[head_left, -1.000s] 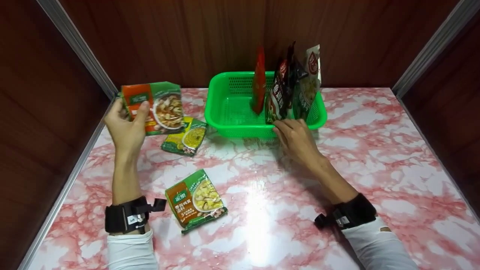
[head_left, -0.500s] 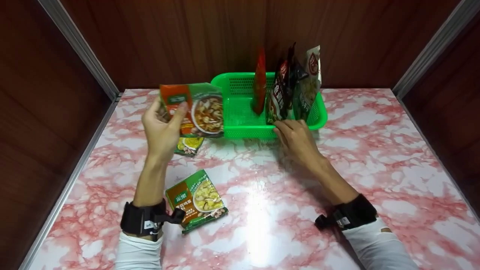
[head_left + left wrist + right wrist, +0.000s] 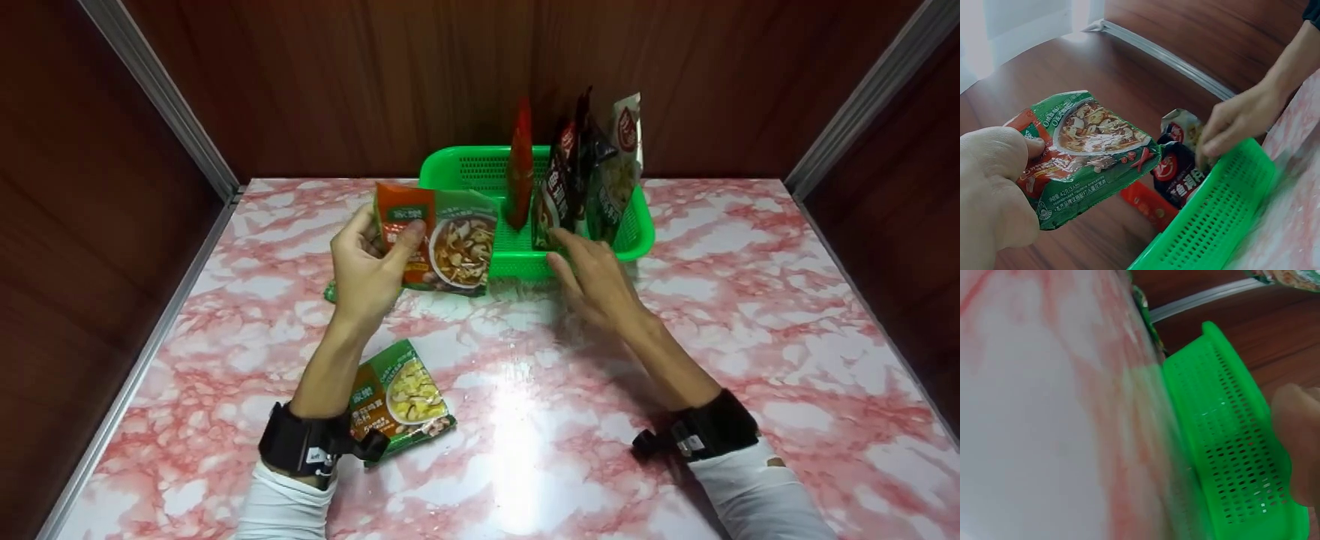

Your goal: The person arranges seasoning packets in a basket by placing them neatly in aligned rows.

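In the head view my left hand (image 3: 367,262) pinches an orange-and-green seasoning packet (image 3: 465,244) by its left end, thumb across the front. The packet overlaps the left part of the green basket (image 3: 457,157). My right hand (image 3: 600,277) is at the basket's front rim, fingers loosely bent beside a black packet (image 3: 555,191) and the thumb apart from them. In the left wrist view the pinched packet (image 3: 1100,140) shows a noodle-like dish, and the right hand (image 3: 1247,115) reaches over the rim. In the right wrist view the right thumb (image 3: 1297,439) is beside the rim.
A red packet (image 3: 519,165) and a silver-and-green packet (image 3: 622,157) stand upright in the basket. A brown-and-green packet (image 3: 412,397) lies on the marbled table (image 3: 750,337), partly under the left forearm. Another packet (image 3: 330,291) is mostly hidden behind the left hand. Wooden panels (image 3: 337,90) surround the table.
My left hand has carried the orange-and-green packet rightward, from the table's left side to the front of the basket. The right hand's fingers have spread slightly from the thumb at the rim.
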A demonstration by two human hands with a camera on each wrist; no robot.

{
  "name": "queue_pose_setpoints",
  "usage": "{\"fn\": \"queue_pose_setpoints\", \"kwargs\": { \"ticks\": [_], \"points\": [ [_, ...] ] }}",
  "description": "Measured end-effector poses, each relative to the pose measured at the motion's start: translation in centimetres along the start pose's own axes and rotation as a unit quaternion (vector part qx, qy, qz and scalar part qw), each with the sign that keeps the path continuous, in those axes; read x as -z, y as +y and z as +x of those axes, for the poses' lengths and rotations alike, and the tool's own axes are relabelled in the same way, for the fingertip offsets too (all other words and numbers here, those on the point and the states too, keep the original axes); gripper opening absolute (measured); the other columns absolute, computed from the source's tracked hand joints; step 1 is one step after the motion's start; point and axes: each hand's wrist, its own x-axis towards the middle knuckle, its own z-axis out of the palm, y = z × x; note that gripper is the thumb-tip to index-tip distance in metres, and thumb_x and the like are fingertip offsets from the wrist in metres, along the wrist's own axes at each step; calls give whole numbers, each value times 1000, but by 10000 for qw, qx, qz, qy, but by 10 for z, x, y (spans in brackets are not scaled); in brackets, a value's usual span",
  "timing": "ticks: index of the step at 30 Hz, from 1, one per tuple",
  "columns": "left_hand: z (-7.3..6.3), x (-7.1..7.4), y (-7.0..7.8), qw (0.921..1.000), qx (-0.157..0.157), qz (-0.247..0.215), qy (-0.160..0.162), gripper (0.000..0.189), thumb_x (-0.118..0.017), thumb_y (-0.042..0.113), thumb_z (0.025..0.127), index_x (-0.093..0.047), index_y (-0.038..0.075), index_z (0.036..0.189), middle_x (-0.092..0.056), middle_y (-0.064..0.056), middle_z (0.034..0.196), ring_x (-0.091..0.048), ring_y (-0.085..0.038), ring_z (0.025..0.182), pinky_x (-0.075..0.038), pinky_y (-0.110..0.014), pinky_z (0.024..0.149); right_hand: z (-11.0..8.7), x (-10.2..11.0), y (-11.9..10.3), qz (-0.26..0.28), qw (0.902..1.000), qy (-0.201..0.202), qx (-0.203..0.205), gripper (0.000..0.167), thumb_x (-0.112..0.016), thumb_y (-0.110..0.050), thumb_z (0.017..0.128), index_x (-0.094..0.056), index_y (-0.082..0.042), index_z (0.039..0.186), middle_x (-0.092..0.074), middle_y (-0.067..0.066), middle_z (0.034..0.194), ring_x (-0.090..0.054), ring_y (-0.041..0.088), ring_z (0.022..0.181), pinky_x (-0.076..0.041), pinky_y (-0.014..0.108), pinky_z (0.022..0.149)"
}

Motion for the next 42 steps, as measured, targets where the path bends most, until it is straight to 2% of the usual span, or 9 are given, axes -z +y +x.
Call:
{"fn": "queue_pose_setpoints", "kwargs": {
  "ticks": [3, 10, 18, 21, 24, 27, 30, 35, 42],
  "points": [
    [-3, -5, -1, 9999, 21, 3, -100, 26, -81, 5, 103, -76, 1, 128, -83, -8, 111, -77, -17, 92, -65, -27, 77, 3, 12, -9, 703, 9974, 59, -116, 49, -59, -16, 117, -56, 4, 162, -67, 27, 156, -66, 46, 145, -51, 64, 123],
    [-12, -18, 1, 9989, 199, 3, -415, 31, -81, 7, 104, -75, 1, 134, -83, -15, 113, -80, -20, 96, -68, -30, 81, 7, 42, -46, 1621, 9861, 275, 224, 51, -65, -8, 111, -58, -3, 161, -71, 15, 155, -68, 35, 144, -52, 53, 123],
    [-23, -36, -1, 9955, 338, 15, -887, 29, -81, 8, 104, -75, 0, 131, -83, -18, 109, -79, -17, 89, -68, -30, 74, 3, 58, -78, 2220, 9749, -99, 128, 57, -74, -4, 104, -60, -1, 159, -70, 17, 156, -72, 30, 140, -57, 40, 122],
    [-27, -43, -1, 9928, 391, -8, -1136, 26, -81, 9, 105, -75, 0, 129, -83, -18, 109, -79, -17, 88, -69, -31, 73, 2, 58, -81, 2431, 9698, -203, 30, 52, -75, -2, 104, -65, -1, 155, -76, 17, 147, -76, 23, 130, -62, 29, 113],
    [-30, -47, -1, 9895, 479, -60, -1362, 26, -80, 9, 105, -75, 0, 130, -83, -19, 111, -81, -18, 91, -70, -34, 78, 1, 59, -82, 2533, 9671, -240, -68, 39, -76, -3, 105, -73, -1, 144, -82, 14, 127, -79, 13, 108, -65, 20, 94],
    [-33, -50, -2, 9873, 515, -100, -1499, 26, -80, 8, 105, -75, 0, 129, -83, -20, 112, -82, -19, 93, -71, -37, 81, 0, 59, -82, 2487, 9683, -220, -63, 24, -77, -5, 105, -81, -2, 128, -83, 9, 102, -73, 7, 83, -59, 18, 73],
    [-34, -52, -4, 9860, 493, -88, -1592, 26, -81, 8, 104, -75, 0, 128, -83, -20, 110, -81, -17, 89, -70, -34, 80, 0, 59, -80, 2432, 9698, -193, 46, 8, -78, -5, 105, -84, -3, 109, -73, 0, 82, -61, 6, 69, -49, 19, 63],
    [-36, -53, -7, 9834, 465, 44, -1752, 27, -82, 9, 104, -75, -1, 128, -83, -21, 107, -82, -17, 86, -70, -34, 78, -1, 58, -79, 2524, 9672, -209, 212, 12, -78, -2, 104, -81, -6, 93, -59, -5, 73, -48, 4, 63, -39, 20, 59],
    [-36, -53, -9, 9817, 593, 64, -1808, 28, -83, 9, 103, -76, -1, 129, -83, -21, 108, -82, -17, 86, -70, -34, 77, 0, 58, -79, 2529, 9667, -265, 284, 16, -76, -1, 105, -83, -7, 92, -62, -3, 72, -52, 7, 64, -41, 20, 60]
  ]
}}
